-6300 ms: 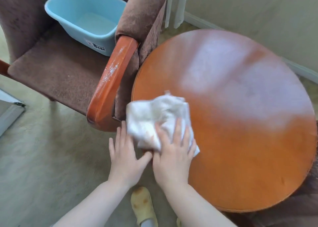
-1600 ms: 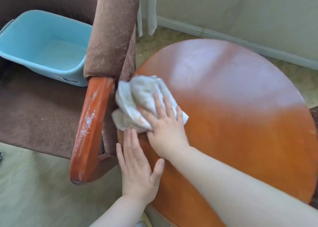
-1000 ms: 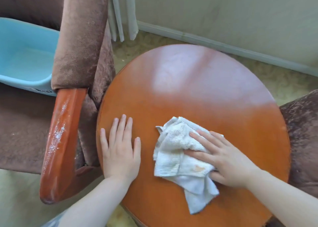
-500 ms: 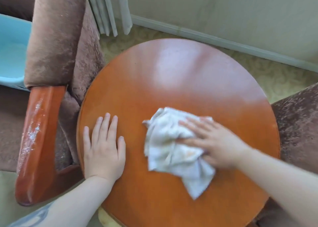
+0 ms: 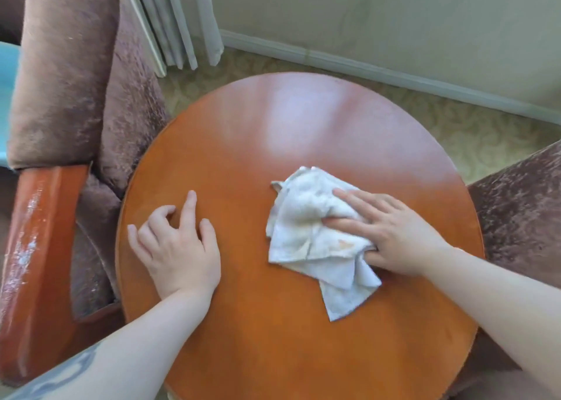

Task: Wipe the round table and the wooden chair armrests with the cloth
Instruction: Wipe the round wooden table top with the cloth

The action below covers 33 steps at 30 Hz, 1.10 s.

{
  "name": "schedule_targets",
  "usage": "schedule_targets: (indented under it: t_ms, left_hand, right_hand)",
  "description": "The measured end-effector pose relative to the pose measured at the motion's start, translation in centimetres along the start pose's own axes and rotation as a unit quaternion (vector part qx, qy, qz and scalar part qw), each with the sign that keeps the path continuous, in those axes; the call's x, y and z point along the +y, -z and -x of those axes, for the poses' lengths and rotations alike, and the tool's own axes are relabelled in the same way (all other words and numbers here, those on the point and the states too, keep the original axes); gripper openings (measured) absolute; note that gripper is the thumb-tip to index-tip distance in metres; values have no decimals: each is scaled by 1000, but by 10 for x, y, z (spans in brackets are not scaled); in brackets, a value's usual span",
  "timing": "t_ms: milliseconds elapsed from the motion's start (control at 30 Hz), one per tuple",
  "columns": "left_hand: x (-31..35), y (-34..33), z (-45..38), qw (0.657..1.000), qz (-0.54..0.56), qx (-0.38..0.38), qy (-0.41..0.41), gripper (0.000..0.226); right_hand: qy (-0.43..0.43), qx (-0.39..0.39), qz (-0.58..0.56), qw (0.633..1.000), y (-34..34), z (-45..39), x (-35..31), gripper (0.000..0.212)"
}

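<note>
The right hand lay flat with straight fingers pressing the crumpled white cloth onto the round wooden table. The left hand rested on the tabletop, well apart from the cloth, holding nothing, fingers loosely bent. Beyond the left hand stood the dust-streaked wooden armrest of the brown armchair.

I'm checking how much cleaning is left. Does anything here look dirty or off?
Yes. The armrest on the left is streaked with white specks and smears along its top, so it looks unwiped. The cloth under the right hand has an orange-brown stain.
</note>
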<state>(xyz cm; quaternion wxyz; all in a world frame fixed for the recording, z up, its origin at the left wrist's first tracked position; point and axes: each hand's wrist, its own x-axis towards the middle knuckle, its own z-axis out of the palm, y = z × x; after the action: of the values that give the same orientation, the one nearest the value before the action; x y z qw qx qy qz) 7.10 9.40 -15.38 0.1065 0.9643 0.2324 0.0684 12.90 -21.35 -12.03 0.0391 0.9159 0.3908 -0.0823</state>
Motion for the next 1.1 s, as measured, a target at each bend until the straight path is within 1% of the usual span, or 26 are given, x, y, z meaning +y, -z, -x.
schedule_targets:
  t_ms: [67,100,133,167,200,233,267,300,333,367,400,433,467,533,600,633,667,733,800,867,900,933,967,1000,1067,1100]
  left_hand:
    - [1,-2,0,1000,-3,7,-4,44]
    - [0,-3,-1,1000,-6,5,-4,44]
    - [-1,-3,-1,1000,-10,2,-6,43]
    - [-1,-3,-1,1000,-15,0,-7,43]
    - [-2,-3,-2,1000,-18,-1,-9,43]
    - [-2,-3,-3,1000,-19,0,-10,45]
    - [-2,-4,-3,1000,-18,1,-12,46]
    - [-1,-4,-2,1000,-14,5,-15,47]
    - [-1,-5,-2,1000,-9,11,-20,47]
    - [0,-5,-2,1000,-4,16,-22,47]
    - [0,-5,-3,1000,-3,17,-21,47]
    - [0,-6,-3,1000,-7,13,-20,47]
    - [-1,-7,-3,1000,-13,10,-18,48]
    - [-2,-8,-3,1000,-21,7,-18,48]
    - [-1,-8,-2,999,-26,8,-17,48]
    - [-1,-8,-2,999,-28,7,-16,48]
    - [0,-7,-2,999,-28,7,-15,48]
    - [0,-6,-3,1000,-28,5,-15,49]
    - [0,-6,-3,999,-30,2,-13,49]
    - [0,-6,-4,999,-34,2,-14,49]
    - [0,-7,-4,999,-38,1,-13,49]
    - [-1,-7,-4,999,-40,0,-13,49]
    - [-1,-8,-4,999,-43,1,-12,49]
    - [-1,-8,-4,999,-46,0,-12,49]
    - [0,-8,-4,999,-49,-2,-12,49]
    - [1,-8,-4,999,-49,-3,-12,49]
  right_hand:
    - [-184,25,-18,982,0,-37,15,66]
    - [-308,59,-59,948,-3,-65,7,64]
    - [-430,78,-121,891,-2,-96,-7,61]
    - [-507,81,-184,838,4,-125,-27,60]
    - [-533,76,-211,816,9,-144,-49,59]
    - [-506,80,-195,836,8,-151,-69,59]
    - [-413,89,-157,893,6,-142,-82,59]
    - [-271,88,-121,951,2,-121,-86,58]
    - [-123,82,-92,985,0,-96,-76,58]
    - [0,59,-73,996,4,-74,-55,57]
    - [81,33,-43,995,8,-58,-28,57]
    - [103,24,-13,994,10,-50,0,56]
    - [66,22,-1,998,12,-50,23,57]
    - [-148,42,-34,988,15,-79,38,59]
    - [-388,64,-64,917,11,-134,13,61]
    - [-450,43,-94,887,13,-161,-10,63]
    - [-466,28,-108,877,13,-179,-33,66]
    - [-368,46,-93,924,12,-175,-62,67]
    - [-149,69,-74,984,6,-129,-45,65]
    - [18,42,-35,998,9,-82,10,64]
    - [17,19,-7,1000,11,-68,40,64]
    - [-43,7,8,999,12,-62,64,63]
    - [-145,12,9,989,12,-66,82,63]
    - [-274,34,6,961,9,-80,91,62]
    - [-514,40,-74,853,10,-132,91,61]
    - [-567,24,-111,816,13,-160,84,61]
